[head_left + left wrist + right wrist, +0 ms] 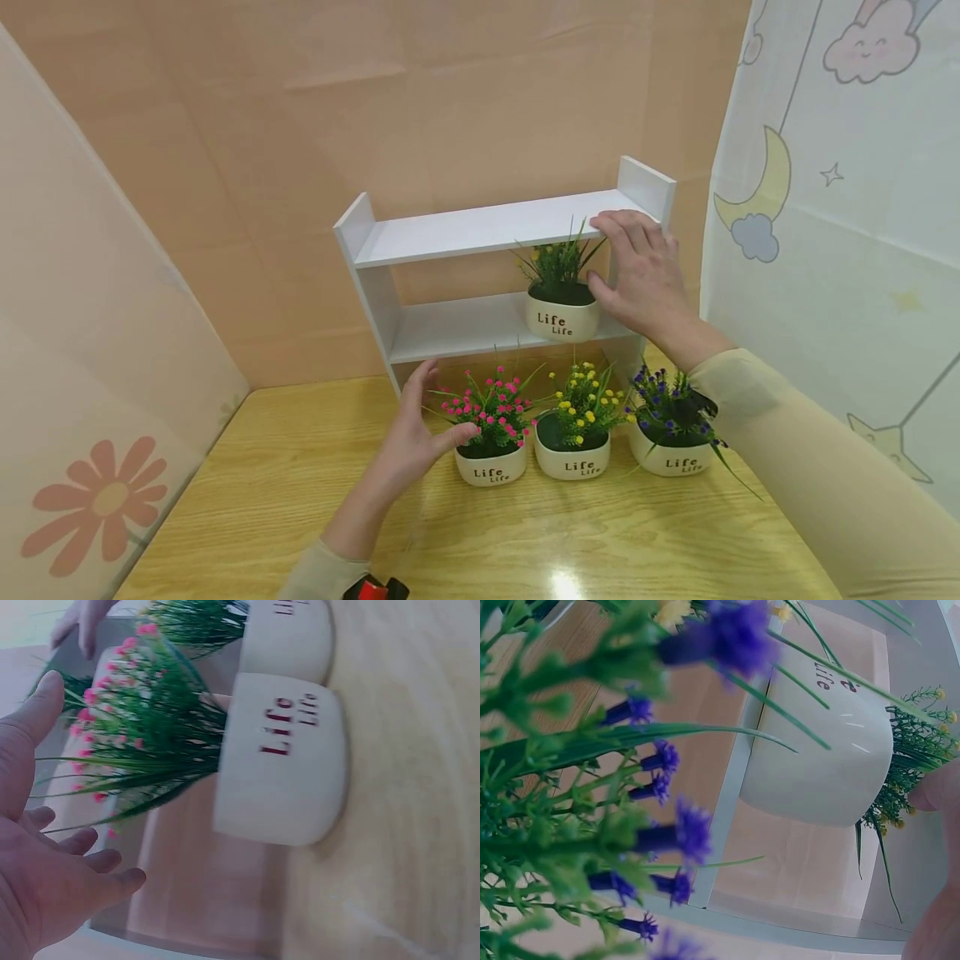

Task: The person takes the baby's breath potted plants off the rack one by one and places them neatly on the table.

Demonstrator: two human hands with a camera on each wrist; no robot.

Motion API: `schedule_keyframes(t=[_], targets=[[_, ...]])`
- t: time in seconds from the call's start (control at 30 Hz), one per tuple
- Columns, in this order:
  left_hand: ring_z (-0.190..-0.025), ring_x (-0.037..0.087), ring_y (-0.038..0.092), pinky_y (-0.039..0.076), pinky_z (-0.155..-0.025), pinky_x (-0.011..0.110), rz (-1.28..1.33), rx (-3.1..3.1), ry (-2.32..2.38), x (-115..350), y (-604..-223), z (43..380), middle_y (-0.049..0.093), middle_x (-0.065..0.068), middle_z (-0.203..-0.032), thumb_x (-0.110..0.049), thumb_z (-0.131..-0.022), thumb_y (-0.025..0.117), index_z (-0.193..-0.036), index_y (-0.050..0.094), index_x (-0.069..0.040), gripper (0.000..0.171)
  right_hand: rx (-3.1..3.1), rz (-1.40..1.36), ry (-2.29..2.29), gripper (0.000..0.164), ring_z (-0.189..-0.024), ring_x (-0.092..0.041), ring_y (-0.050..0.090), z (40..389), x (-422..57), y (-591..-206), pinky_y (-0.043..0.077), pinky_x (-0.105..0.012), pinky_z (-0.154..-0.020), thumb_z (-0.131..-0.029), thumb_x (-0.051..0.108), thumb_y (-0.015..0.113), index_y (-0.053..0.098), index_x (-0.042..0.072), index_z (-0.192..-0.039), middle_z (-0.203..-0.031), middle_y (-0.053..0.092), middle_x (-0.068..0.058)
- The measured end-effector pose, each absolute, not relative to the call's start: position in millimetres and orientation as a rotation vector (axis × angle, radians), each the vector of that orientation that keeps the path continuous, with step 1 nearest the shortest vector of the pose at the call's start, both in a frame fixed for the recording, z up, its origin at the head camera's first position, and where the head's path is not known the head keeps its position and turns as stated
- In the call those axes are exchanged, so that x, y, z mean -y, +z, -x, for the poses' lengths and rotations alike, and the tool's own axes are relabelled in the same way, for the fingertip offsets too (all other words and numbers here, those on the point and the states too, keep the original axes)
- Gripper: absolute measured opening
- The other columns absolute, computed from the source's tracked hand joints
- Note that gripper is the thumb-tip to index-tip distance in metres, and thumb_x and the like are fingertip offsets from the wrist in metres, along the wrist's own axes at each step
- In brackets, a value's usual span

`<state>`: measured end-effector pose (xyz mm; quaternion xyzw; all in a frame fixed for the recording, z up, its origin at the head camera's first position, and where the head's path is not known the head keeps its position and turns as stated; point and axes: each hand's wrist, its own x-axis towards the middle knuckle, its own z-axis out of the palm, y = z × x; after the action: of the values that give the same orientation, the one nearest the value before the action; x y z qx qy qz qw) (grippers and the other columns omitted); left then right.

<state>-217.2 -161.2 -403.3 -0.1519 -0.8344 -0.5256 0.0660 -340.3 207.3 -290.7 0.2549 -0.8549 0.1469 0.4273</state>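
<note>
A white two-tier shelf (450,323) stands at the back of the table. On its lower board, towards the right, sits a cream pot with yellow-flowered greenery (562,315), lettered "Life". My right hand (637,262) is just right of that pot, fingers at the upper board's front edge; in the right wrist view the thumb (930,787) is close by the leaves, and contact is unclear. My left hand (412,433) spreads beside a pot of pink flowers (491,467) on the table, thumb and fingers apart. The left wrist view shows the pink-flowered pot (285,761) apart from the palm.
Right of the pink flowers stand a yellow-flowered pot (572,458) and a purple-flowered pot (671,458), the latter under my right forearm. Purple blooms (694,832) crowd the right wrist view. Cloth walls surround the wooden table (300,467).
</note>
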Motion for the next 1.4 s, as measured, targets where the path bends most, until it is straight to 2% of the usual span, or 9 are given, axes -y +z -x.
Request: schedule_keyframes(t=[0.17, 0.5, 0.83, 1.03, 1.4], targets=[[-0.165, 0.035, 0.027, 0.025, -0.13, 0.061, 0.479, 2.512, -1.565, 161.6, -384.6, 217.1, 0.028, 0.011, -0.177, -0.031, -0.092, 0.094, -0.176, 0.021, -0.018, 0.111, 2.138, -0.636, 0.369, 0.071, -0.147, -0.04, 0.038, 341.0, -207.5, -291.2, 0.036, -0.071, -0.101, -0.093, 0.016, 0.079, 0.046, 0.011, -0.155, -0.158, 0.045, -0.015], [-0.163, 0.035, 0.028, 0.031, -0.125, 0.068, 0.512, 2.569, -1.368, 155.3, -353.3, 228.1, 0.033, 0.004, -0.176, -0.041, -0.093, 0.092, -0.175, 0.026, -0.02, 0.108, 2.143, -0.637, 0.364, 0.071, -0.146, -0.04, 0.038, 341.4, -208.4, -291.5, 0.035, -0.071, -0.103, -0.093, 0.016, 0.079, 0.046, 0.01, -0.156, -0.158, 0.045, -0.016], [-0.161, 0.034, 0.034, 0.036, -0.124, 0.065, 0.554, 2.63, -1.224, 140.9, -330.5, 247.0, 0.034, 0.002, -0.176, -0.05, -0.093, 0.09, -0.175, 0.028, -0.022, 0.106, 2.138, -0.634, 0.356, 0.071, -0.146, -0.04, 0.039, 341.6, -208.8, -292.6, 0.037, -0.07, -0.1, -0.093, 0.016, 0.078, 0.046, 0.01, -0.156, -0.158, 0.046, -0.015], [-0.164, 0.029, 0.029, 0.033, -0.127, 0.061, 0.597, 2.68, -1.154, 131.8, -322.0, 260.4, 0.028, 0.001, -0.179, -0.058, -0.093, 0.087, -0.176, 0.024, -0.024, 0.109, 2.135, -0.629, 0.352, 0.072, -0.146, -0.039, 0.039, 343.1, -209.9, -293.2, 0.038, -0.07, -0.1, -0.092, 0.016, 0.079, 0.046, 0.01, -0.156, -0.158, 0.046, -0.015], [-0.164, 0.033, 0.028, 0.03, -0.129, 0.057, 0.644, 2.704, -1.133, 109.7, -306.1, 289.1, 0.027, 0.01, -0.179, -0.048, -0.096, 0.088, -0.176, 0.023, -0.017, 0.107, 2.125, -0.644, 0.354, 0.07, -0.145, -0.04, 0.039, 343.1, -207.7, -291.9, 0.037, -0.069, -0.097, -0.093, 0.016, 0.077, 0.046, 0.01, -0.156, -0.158, 0.046, -0.015]])
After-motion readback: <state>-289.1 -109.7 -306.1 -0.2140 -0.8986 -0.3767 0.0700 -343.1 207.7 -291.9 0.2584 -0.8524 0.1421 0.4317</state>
